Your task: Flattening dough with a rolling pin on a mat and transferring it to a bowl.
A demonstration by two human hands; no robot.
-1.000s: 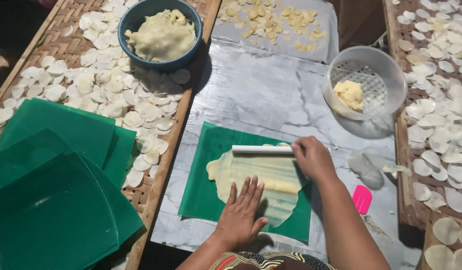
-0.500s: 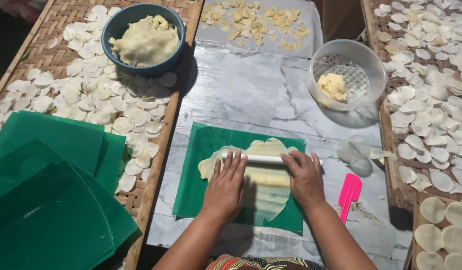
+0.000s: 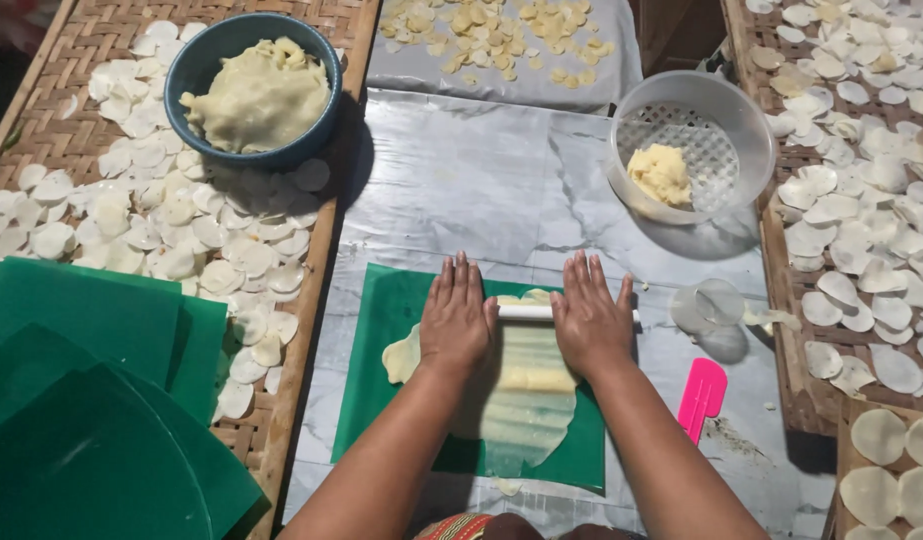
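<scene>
Both of your hands are sitting further up the green mat [image 3: 381,400] than half a second ago, and the white rolling pin [image 3: 526,312] is now lying near its top edge. Your left hand [image 3: 456,320] is pressing flat on the left part of the pin, fingers straight and close together, gripping nothing. Your right hand [image 3: 588,320] is pressing on the right part in the same way, fingers slightly spread. Only the middle of the pin and its right tip are showing.

Under and below your hands, the thin dough sheet [image 3: 526,405] is lying stretched on the mat, long and pale yellow.

Just right of the mat, a pink scraper [image 3: 701,398] is lying on the grey plastic cover [image 3: 481,180]. A clear round cutter [image 3: 709,305] is resting above it. Further up, the clear bowl [image 3: 746,125] is holding a small yellow dough lump [image 3: 659,172]. At the upper left, the blue bowl [image 3: 206,60] is holding a big dough mass [image 3: 261,100] on the woven tray [image 3: 41,120], among many white dough discs [image 3: 171,230]. More green mats [image 3: 81,420] are lying stacked at the lower left.
</scene>
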